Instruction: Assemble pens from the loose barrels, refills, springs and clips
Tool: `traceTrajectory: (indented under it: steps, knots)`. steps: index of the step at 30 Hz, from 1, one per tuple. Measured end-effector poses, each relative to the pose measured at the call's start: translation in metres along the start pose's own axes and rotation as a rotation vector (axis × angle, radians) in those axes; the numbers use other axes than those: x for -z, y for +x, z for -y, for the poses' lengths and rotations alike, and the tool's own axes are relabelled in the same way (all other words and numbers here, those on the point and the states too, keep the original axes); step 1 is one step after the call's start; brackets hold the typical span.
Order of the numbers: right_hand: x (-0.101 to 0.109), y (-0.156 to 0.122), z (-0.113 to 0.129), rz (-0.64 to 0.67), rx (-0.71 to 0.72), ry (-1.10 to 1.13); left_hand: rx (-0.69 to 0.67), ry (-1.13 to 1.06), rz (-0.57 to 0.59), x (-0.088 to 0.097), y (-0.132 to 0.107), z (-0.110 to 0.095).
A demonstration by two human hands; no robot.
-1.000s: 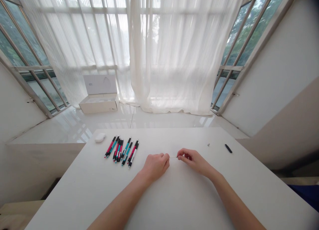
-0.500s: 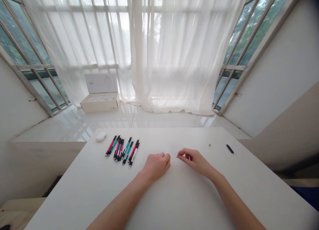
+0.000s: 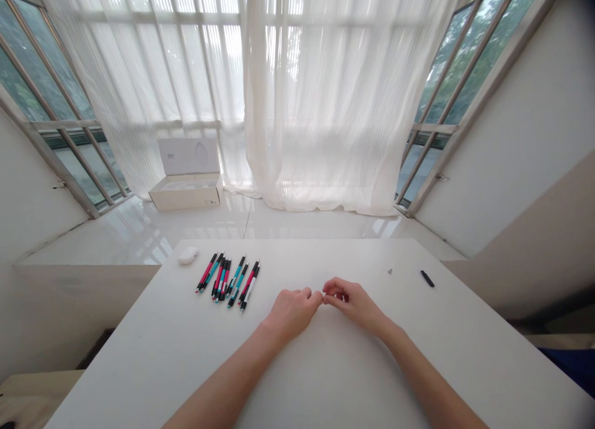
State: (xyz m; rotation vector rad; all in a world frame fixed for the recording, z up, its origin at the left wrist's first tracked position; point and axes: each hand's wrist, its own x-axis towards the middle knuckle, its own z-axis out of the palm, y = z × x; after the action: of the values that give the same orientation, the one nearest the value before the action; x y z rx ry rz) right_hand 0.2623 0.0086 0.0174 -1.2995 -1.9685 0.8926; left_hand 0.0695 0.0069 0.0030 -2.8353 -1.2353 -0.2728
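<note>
In the head view my left hand (image 3: 294, 311) is closed above the white table, its fingers round what looks like a thin pen refill, now almost wholly hidden. My right hand (image 3: 349, 300) pinches at the same spot, thumb and index fingertips meeting those of the left. What the right fingertips hold is too small to make out. To the right lie a small grey cone-shaped pen tip (image 3: 390, 271) and a short black pen part (image 3: 427, 279). Several pens (image 3: 222, 279) in pink, blue and white with black grips lie to the left of my hands.
A white earbud case (image 3: 188, 255) sits at the table's far left corner. Behind the table (image 3: 195, 354), an open white box (image 3: 186, 196) stands on the tiled sill before a sheer curtain (image 3: 325, 119).
My right hand has moved left until its fingertips meet my left hand. The thin rod that showed between them is now covered. Pens and loose parts have stayed put.
</note>
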Motion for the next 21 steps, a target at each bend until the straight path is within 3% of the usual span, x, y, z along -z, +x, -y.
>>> traceTrajectory:
  steps: [2, 4, 8, 10, 12, 16, 19, 21]
  knots:
    - [0.012, 0.001, -0.006, -0.04, -0.014, -0.028, 0.003, -0.004, 0.005, 0.0, 0.0, 0.001]
    - [0.032, -0.001, -0.019, -0.178, -0.055, -0.126, 0.021, -0.016, -0.002, 0.0, 0.0, 0.001]
    - [0.086, -0.018, -0.061, -0.72, -0.334, -0.485, 0.041, -0.047, -0.011, 0.0, 0.001, 0.002]
    - [0.107, -0.03, -0.084, -0.869, -0.526, -0.636, 0.046, -0.055, -0.023, 0.0, 0.001, 0.002]
    - [0.119, -0.042, -0.102, -0.914, -0.68, -0.71, 0.054, -0.055, -0.033, -0.001, 0.001, 0.002]
    - [0.127, -0.054, -0.127, -0.824, -0.868, -0.709, 0.055, -0.055, -0.035, 0.0, 0.0, 0.001]
    - [0.131, -0.057, -0.136, -0.844, -0.901, -0.659, 0.055, -0.06, -0.039, 0.0, -0.001, 0.002]
    - [0.134, -0.056, -0.136, -0.941, -0.819, -0.55, 0.06, -0.065, -0.047, 0.0, -0.001, 0.002]
